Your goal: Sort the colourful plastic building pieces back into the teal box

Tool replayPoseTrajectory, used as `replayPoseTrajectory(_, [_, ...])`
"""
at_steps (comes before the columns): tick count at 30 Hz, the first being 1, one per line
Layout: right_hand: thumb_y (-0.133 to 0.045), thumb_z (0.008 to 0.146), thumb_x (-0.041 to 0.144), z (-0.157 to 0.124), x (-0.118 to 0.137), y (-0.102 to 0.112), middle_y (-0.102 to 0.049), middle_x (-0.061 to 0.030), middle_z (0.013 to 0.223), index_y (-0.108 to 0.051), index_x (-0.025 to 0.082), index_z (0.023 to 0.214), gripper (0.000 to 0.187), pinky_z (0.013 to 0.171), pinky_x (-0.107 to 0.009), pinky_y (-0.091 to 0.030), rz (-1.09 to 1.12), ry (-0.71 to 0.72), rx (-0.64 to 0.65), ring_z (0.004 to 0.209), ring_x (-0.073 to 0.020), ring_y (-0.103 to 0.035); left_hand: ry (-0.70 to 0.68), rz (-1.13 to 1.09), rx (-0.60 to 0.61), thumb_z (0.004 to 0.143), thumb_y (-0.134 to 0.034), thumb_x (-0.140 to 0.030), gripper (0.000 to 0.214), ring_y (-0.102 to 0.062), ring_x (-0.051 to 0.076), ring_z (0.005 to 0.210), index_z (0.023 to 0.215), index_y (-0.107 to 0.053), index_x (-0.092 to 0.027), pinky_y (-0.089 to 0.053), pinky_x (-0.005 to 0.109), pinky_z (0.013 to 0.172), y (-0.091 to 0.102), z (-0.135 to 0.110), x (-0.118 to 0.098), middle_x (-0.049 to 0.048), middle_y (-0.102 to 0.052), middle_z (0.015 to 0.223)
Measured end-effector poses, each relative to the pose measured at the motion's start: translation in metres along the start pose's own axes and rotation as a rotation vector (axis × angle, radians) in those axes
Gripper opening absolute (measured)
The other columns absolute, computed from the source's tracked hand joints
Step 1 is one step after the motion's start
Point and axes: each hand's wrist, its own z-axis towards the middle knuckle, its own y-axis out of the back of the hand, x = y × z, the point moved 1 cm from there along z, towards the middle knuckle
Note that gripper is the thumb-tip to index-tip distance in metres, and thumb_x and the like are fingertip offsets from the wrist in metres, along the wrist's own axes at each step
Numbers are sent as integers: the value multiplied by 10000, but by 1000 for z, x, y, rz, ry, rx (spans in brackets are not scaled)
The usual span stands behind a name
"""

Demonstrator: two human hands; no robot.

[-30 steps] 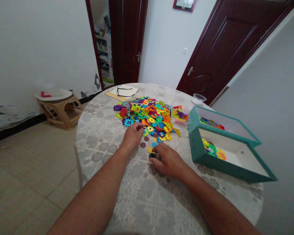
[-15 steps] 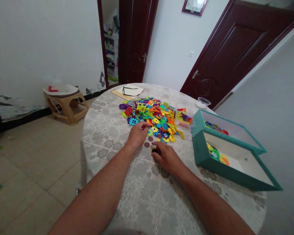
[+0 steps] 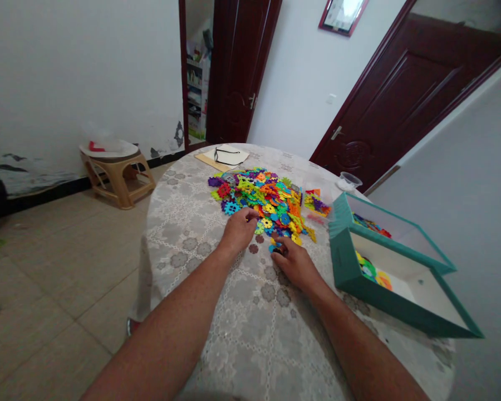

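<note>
A heap of colourful plastic snowflake discs and gear-shaped pieces [image 3: 267, 192] lies on the round table. My left hand [image 3: 239, 229] is at the heap's near left edge, thumb and fingers pinched together; whatever is between them is too small to make out. To its right, my right hand [image 3: 293, 259] rests low at the front of the heap with curled fingers. A blue piece [image 3: 271, 248] shows right by its fingertips, and the inside of the grip is in shadow. Two brown disc shapes [image 3: 254, 249] are on the cloth between my hands.
A teal box [image 3: 384, 295] and its lid [image 3: 417, 236] stand on the right, both with pieces inside. Behind the heap's right side is a clear container [image 3: 317, 214] of pieces. Glasses [image 3: 227, 156] lie on paper at the back. A plastic stool [image 3: 121, 178] stands left.
My right hand has moved forward and right, up to the heap's front edge. My left hand stays pinched at about the same place by the heap. The whole view has shifted slightly.
</note>
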Motion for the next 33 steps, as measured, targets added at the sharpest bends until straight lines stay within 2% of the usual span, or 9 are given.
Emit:
replayPoseTrajectory(4, [-623,890,237,4,-6,1,-764,-98,1098,-690,189,1266,385,911,-372,-512,-48,51,30,997,-257,-695,-4,6,6,835,-626,-121,202,-713,232,946,945,-762,-222,-562,385,962,1,-1,-2,50,-796,962])
replayPoseTrajectory(7, [-615,892,205,8,-9,1,-759,-96,1170,-704,203,1200,321,958,-377,-506,-38,95,83,1065,-256,-692,-8,10,7,841,-618,-111,209,-715,228,927,947,-760,-223,-561,380,943,1,-2,-3,48,-792,952])
replayPoseTrajectory(13, [-647,840,169,23,-9,4,-736,-50,1008,-664,223,1029,197,844,-326,-494,-70,51,161,931,-225,-668,-18,28,-2,839,-618,-105,214,-716,225,933,959,-761,-209,-556,375,941,0,0,1,52,-792,975])
replayPoseTrajectory(18, [-631,814,169,15,3,4,-672,-23,892,-602,227,898,106,771,-290,-461,-124,79,66,851,-201,-611,-15,25,-29,854,-627,-124,192,-714,225,953,962,-761,-209,-553,367,952,3,2,0,53,-795,988])
replayPoseTrajectory(21, [-587,851,181,2,9,8,-690,-29,890,-606,227,903,72,782,-299,-468,-109,95,61,860,-207,-631,-2,12,-52,869,-629,-140,181,-715,222,964,980,-756,-206,-553,357,948,5,3,-2,55,-795,1004])
replayPoseTrajectory(24, [-549,909,225,-11,7,30,-730,-71,1008,-645,224,1024,149,860,-346,-497,-117,122,-25,952,-237,-668,18,-1,-78,874,-622,-142,185,-715,218,972,995,-753,-194,-552,341,942,7,3,-3,62,-792,1021])
replayPoseTrajectory(27, [-514,962,290,-23,-6,73,-730,-105,1086,-660,219,1100,213,924,-391,-510,-203,116,-221,1008,-261,-678,24,-13,-81,881,-610,-143,190,-713,218,976,1004,-749,-187,-549,342,942,7,3,-3,68,-790,1036])
replayPoseTrajectory(30, [-490,960,294,-33,-31,119,-727,-125,1121,-677,215,1114,254,975,-432,-507,-365,67,-428,1047,-285,-674,25,-9,-96,886,-594,-149,197,-705,222,1000,1009,-740,-197,-548,346,939,6,4,-1,64,-783,1048])
replayPoseTrajectory(33, [-459,942,268,-43,-63,147,-723,-153,1103,-694,192,1101,294,965,-459,-512,-533,12,-528,1043,-306,-661,92,-70,-95,883,-565,-153,219,-709,207,941,1025,-721,-212,-567,313,834,4,4,2,52,-767,1037])
